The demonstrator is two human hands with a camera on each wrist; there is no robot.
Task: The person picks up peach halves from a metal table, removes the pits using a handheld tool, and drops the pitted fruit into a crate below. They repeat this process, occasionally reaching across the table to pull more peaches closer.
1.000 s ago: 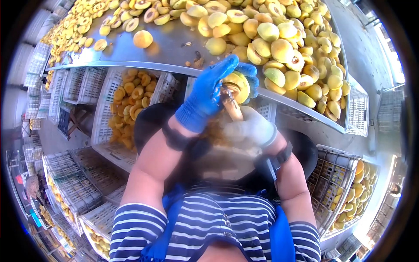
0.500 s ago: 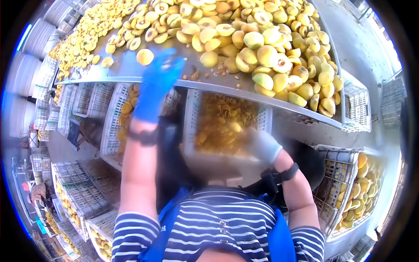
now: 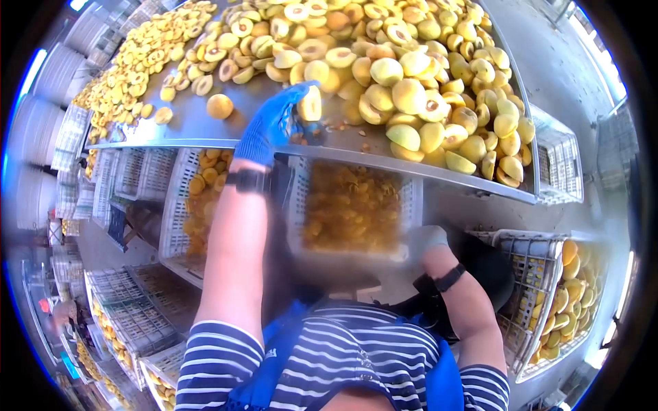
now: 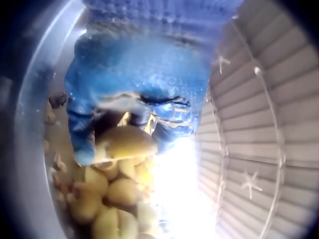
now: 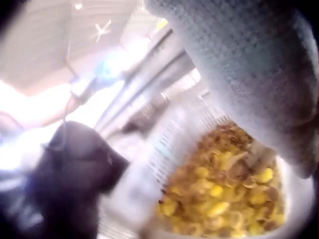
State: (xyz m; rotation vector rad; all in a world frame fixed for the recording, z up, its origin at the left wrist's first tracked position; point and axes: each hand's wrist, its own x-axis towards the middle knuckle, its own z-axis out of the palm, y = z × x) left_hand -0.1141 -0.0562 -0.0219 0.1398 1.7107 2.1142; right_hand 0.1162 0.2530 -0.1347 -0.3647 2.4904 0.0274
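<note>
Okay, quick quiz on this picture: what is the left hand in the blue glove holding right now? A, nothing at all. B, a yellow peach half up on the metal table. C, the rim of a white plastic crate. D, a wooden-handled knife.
B: the left hand in the blue glove grips a yellow peach half over the metal table, beside the big pile of yellow fruit; the left wrist view shows the fingers curled round it.

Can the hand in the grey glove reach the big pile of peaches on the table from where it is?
Probably not right now: the right hand hangs low by the crate, under the table edge, so it must rise first to reach the peaches.
</note>
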